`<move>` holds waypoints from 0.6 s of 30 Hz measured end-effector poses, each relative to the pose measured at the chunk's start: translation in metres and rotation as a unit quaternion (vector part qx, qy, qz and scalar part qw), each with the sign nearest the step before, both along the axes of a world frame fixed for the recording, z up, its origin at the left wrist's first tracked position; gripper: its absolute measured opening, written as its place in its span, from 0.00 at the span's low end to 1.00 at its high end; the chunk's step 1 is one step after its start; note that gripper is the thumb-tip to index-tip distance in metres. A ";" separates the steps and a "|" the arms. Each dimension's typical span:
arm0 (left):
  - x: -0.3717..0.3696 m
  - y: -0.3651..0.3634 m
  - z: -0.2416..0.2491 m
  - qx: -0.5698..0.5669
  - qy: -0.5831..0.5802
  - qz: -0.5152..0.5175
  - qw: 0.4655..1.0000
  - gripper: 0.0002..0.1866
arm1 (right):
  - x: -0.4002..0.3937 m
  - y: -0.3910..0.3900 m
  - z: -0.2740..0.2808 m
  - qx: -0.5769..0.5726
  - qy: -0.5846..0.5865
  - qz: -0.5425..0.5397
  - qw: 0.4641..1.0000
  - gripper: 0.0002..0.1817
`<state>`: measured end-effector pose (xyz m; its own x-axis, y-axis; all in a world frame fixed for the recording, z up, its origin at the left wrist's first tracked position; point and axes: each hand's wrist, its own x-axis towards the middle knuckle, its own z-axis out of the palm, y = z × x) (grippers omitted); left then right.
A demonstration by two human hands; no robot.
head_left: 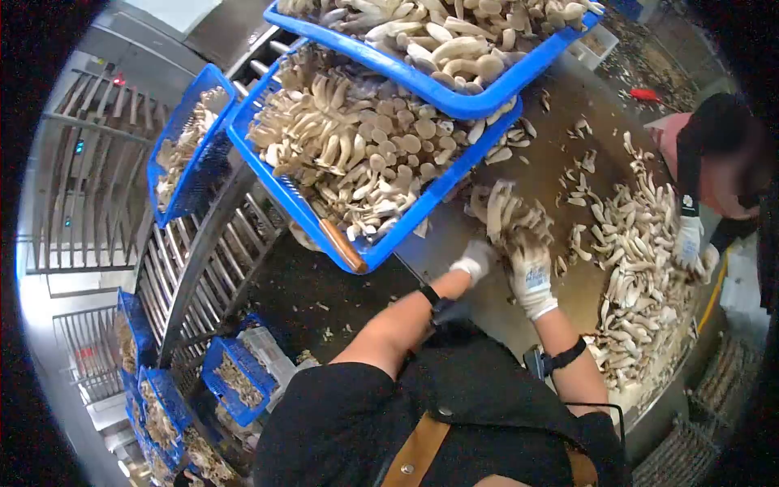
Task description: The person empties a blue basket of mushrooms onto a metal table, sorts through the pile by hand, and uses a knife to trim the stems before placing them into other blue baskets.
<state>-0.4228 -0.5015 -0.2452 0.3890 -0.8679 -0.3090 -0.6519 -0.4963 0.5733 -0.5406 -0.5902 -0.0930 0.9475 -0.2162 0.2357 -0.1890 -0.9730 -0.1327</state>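
Both gloved hands on one mushroom clump on the steel table, just right of the near blue crate. Left hand fingers curled at the clump's base; pinch or not, cannot tell. Right hand fingers closed around the clump's lower stems. Loose mushroom pile to the right, a co-worker's gloved hand on it. Second crate stacked farther back.
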 end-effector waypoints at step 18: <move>0.040 -0.078 0.075 -0.113 -0.087 0.097 0.985 0.40 | 0.034 -0.080 0.057 -0.111 0.188 -0.213 0.952 0.10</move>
